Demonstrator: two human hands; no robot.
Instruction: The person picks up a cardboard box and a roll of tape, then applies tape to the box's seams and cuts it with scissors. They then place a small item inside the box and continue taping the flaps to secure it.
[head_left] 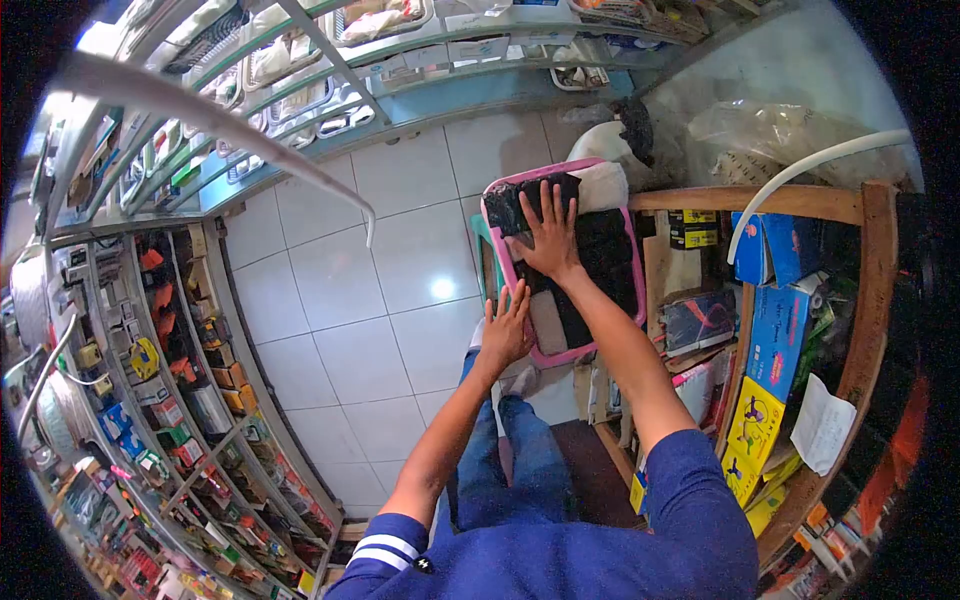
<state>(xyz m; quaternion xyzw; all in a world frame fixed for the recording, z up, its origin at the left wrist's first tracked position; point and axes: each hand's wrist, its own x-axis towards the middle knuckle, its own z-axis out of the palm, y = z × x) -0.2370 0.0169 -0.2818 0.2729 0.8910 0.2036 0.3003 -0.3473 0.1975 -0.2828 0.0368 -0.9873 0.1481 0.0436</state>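
Note:
A pink-rimmed basket [638, 270] stands in front of me, filled with folded, dark, soft-looking items [605, 260]. At its far end lie a shiny black bundle [505, 208] and a white fluffy item [603, 187]. A grey-beige piece [546, 322] sits near the left side. My right hand [548, 235] presses flat on the black bundle, fingers spread. At the basket's left rim rests my left hand [507, 328], its fingers stretched out and holding nothing. Part of a green stool or frame [484, 250] shows beneath the basket's left edge.
Shelves of small boxed goods [190, 400] line the left. Across the back runs a metal-framed rack with plastic baskets [380, 20]. A wooden shelf [800, 203] with blue boxes [780, 330] stands at the right. White tiles [350, 300] cover the floor; white curved tubes [250, 135] cross the view.

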